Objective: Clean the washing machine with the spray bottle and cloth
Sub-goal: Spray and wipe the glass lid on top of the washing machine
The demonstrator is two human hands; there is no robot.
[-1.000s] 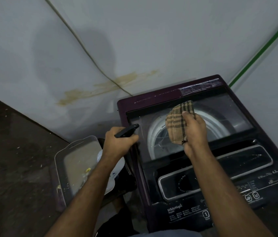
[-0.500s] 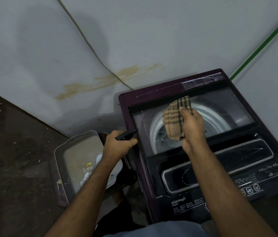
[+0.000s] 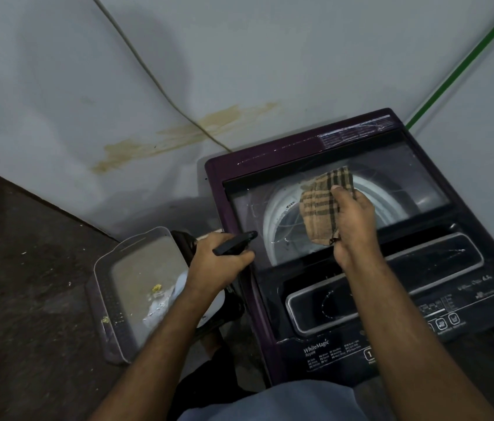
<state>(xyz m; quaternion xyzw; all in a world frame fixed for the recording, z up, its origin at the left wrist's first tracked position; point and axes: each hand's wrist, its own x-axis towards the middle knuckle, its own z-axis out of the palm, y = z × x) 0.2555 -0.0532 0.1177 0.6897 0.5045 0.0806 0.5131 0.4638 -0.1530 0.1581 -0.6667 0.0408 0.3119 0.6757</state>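
Only readable stuff is on the washing machine point(image 3: 270, 299): "WhiteMagic" with "Royale" under it, printed white on the dark front strip of the control panel point(image 3: 391, 302). Just right of that there's a boxed "1". The rest of the print is too tiny to read.

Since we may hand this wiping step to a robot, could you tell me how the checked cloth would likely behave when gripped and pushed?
The checked cloth looks floppy: it bunches and folds under the right hand. Pushed across the glass lid, it would probably crumple rather than slide flat.
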